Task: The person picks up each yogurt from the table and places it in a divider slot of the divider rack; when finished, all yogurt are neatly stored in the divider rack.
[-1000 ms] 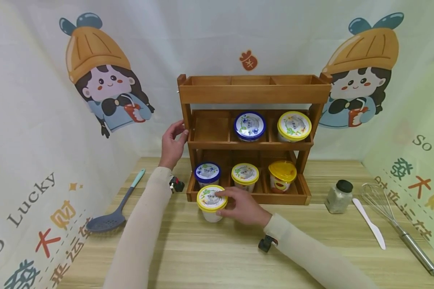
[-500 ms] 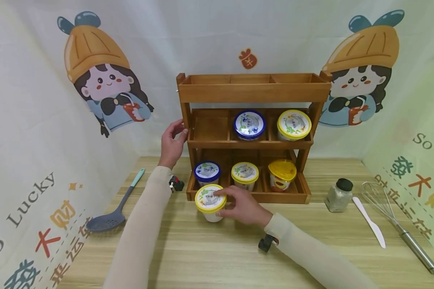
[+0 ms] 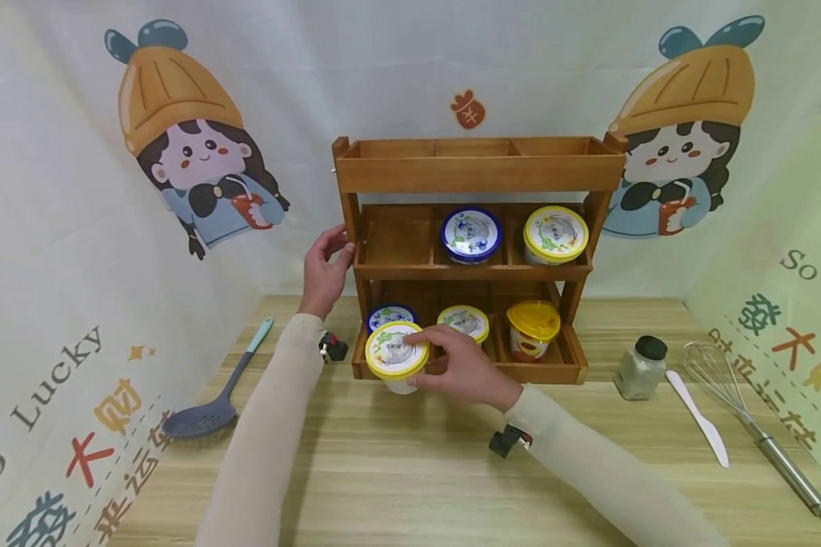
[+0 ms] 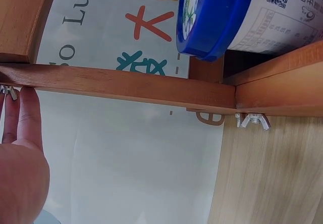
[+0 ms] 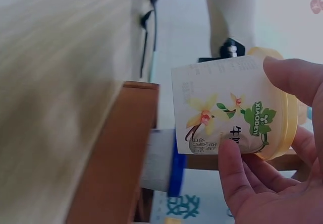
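Note:
My right hand [image 3: 467, 366] grips a yellow-lidded white tub [image 3: 395, 351], its thumb and fingers around the side and lid edge. The tub is tilted above the table, in front of the rack; the right wrist view shows vanilla flowers printed on the tub [image 5: 222, 108]. My left hand [image 3: 324, 270] touches the left post of the brown wooden rack [image 3: 479, 175]. In the left wrist view, straight fingers [image 4: 29, 115] lie against the post [image 4: 136, 85]. Behind the held tub, a blue-lidded tub [image 3: 390, 314] on the lower tier is partly hidden.
The lower tier also holds a yellow-lidded tub [image 3: 464, 320] and a yellow-topped cup [image 3: 534, 327]. On the middle tier stand a blue-lidded tub [image 3: 470, 234] and a yellow-lidded one. A slotted spatula [image 3: 205, 416] lies left; a jar [image 3: 641, 368], white knife [image 3: 701, 422] and whisk [image 3: 759, 441] lie right.
My right hand has raised the yellow-lidded tub from near the table, so it now covers more of the blue-lidded tub behind. The left hand stays at the rack's post.

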Motion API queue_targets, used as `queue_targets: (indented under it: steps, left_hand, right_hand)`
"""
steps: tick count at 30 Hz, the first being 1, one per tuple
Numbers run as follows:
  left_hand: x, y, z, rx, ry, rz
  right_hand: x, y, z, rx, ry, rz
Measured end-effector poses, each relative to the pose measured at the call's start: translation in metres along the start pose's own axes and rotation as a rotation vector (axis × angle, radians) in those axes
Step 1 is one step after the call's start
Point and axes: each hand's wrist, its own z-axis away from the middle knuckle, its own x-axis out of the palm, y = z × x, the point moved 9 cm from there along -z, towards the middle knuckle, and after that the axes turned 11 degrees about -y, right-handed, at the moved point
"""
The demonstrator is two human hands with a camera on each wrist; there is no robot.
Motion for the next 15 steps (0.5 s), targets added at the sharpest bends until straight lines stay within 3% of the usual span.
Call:
queue_targets:
  steps: [15]
  left_hand:
    - [0.001, -0.004, 0.000, -0.040, -0.012, 0.004]
  right_hand:
    - [-0.036, -0.041, -0.010, -0.103, 0.080, 0.034]
